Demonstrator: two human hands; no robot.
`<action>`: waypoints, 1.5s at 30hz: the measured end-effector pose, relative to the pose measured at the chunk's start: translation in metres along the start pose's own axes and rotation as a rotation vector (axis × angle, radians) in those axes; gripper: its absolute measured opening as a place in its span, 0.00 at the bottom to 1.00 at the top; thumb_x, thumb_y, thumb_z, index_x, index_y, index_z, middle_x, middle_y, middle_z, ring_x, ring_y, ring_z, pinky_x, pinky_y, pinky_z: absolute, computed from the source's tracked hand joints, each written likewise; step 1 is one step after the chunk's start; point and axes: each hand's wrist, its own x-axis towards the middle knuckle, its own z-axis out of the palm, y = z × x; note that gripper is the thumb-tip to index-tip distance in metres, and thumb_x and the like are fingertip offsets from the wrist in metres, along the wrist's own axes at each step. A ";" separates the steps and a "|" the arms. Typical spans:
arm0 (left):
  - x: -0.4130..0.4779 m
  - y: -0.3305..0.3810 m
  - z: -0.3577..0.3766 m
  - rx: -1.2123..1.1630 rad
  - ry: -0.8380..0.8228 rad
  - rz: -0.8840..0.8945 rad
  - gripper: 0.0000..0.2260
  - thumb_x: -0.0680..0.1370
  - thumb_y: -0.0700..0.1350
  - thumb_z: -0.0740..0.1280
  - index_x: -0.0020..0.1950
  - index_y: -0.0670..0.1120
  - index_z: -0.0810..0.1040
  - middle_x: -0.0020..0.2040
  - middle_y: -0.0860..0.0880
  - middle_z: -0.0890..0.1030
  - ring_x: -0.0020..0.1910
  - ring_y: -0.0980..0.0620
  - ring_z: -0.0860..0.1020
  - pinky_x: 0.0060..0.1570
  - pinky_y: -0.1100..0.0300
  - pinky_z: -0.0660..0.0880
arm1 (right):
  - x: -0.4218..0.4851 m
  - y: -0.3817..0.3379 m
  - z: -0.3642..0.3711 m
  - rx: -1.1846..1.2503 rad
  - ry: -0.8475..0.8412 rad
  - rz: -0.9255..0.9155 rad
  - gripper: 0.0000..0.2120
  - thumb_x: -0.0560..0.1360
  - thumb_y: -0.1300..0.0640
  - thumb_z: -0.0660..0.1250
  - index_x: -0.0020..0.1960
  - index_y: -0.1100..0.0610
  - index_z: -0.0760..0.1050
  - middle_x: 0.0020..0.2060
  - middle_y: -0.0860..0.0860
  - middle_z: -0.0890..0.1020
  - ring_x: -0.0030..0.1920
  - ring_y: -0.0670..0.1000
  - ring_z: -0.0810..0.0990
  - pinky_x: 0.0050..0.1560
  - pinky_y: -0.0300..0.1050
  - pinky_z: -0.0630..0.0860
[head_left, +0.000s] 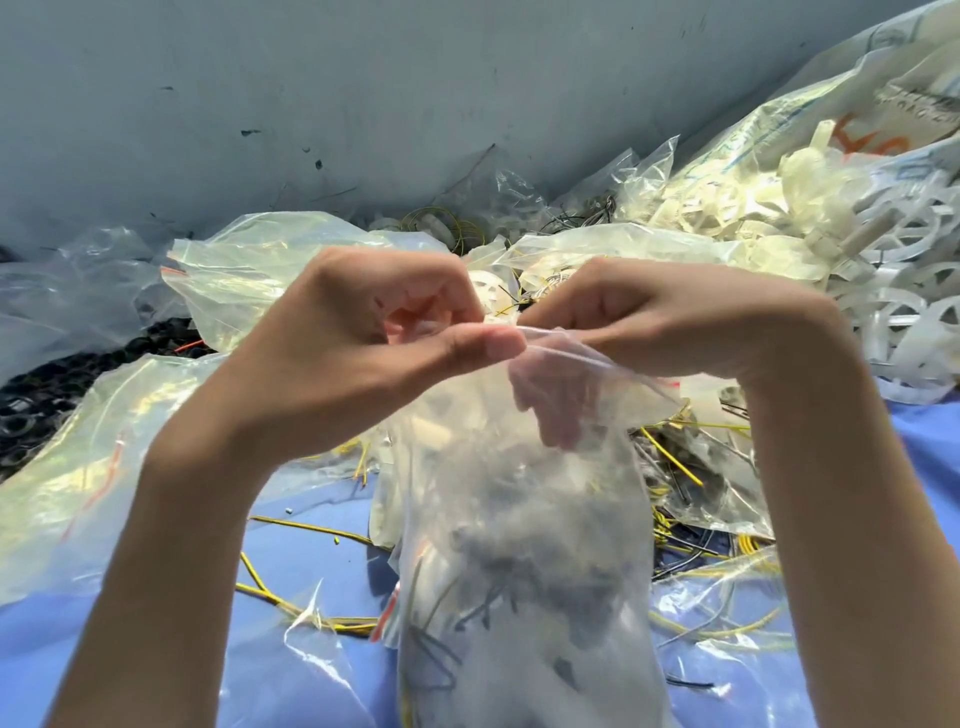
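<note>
The zip bag (519, 519) hangs at the centre in front of the person, above the worktop (311, 561), its mouth pinched between the left hand (363, 353) and the right hand (649, 332). Loose wires (291, 525) lie on the worktop to both sides of it. Other bags (249, 270) lie behind and left of the hands. A sack of plastic wheels (779, 182) sits far right, against the wall (363, 104) behind.

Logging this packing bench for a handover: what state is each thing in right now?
zip bag: hangs upright from its top edge, dark wires inside; seal unclear.
left hand: pinches the bag's top edge.
right hand: pinches the top edge, fingers seen through the plastic.
yellow wires: loose on the blue cloth.
white plastic wheels: piled at right.
</note>
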 end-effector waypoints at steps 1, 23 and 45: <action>-0.001 -0.003 -0.001 0.007 0.012 -0.018 0.16 0.71 0.57 0.68 0.35 0.45 0.77 0.30 0.41 0.70 0.31 0.45 0.67 0.30 0.55 0.63 | -0.006 0.002 -0.006 0.011 0.054 0.000 0.15 0.75 0.49 0.61 0.42 0.59 0.79 0.31 0.53 0.83 0.33 0.49 0.81 0.34 0.37 0.75; -0.014 -0.061 -0.023 0.134 -0.097 -0.379 0.08 0.69 0.62 0.67 0.41 0.61 0.80 0.39 0.58 0.81 0.37 0.61 0.75 0.44 0.62 0.73 | -0.018 0.038 -0.029 -0.179 0.382 0.150 0.17 0.66 0.41 0.68 0.46 0.52 0.80 0.43 0.53 0.83 0.42 0.48 0.79 0.43 0.42 0.71; -0.025 -0.074 -0.039 -0.102 0.010 -0.256 0.04 0.69 0.45 0.70 0.39 0.54 0.80 0.32 0.56 0.80 0.34 0.62 0.77 0.40 0.74 0.73 | -0.023 0.039 -0.033 0.021 0.441 -0.032 0.09 0.62 0.60 0.71 0.40 0.59 0.73 0.28 0.48 0.79 0.29 0.44 0.75 0.31 0.32 0.71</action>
